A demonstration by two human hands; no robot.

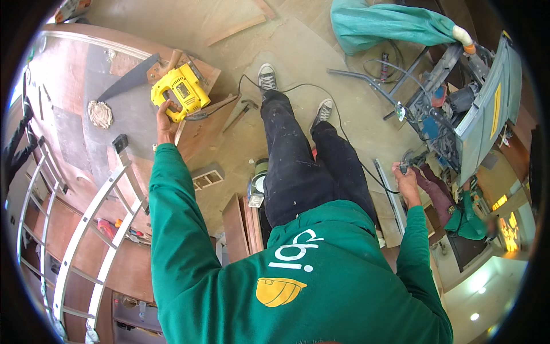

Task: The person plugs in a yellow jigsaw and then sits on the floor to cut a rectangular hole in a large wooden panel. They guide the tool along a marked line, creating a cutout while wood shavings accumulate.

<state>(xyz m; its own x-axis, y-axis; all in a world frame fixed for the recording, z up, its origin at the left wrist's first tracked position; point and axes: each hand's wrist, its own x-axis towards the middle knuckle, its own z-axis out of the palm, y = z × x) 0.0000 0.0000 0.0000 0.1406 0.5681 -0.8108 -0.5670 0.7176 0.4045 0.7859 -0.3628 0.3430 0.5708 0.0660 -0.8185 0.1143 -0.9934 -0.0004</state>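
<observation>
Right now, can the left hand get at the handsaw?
Probably not without being freed first: the left hand is closed around the handle of the yellow power tool. The handsaw does look close by, its blade mostly uncovered.

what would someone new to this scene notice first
The bright yellow power tool, gripped in the left hand at the upper left, would likely catch the eye first. Next might be the person's green top, filling the lower middle and bearing a yellow helmet print. The big green cloth bag at the upper right and the silvery ladder at the lower left also stand out.
</observation>
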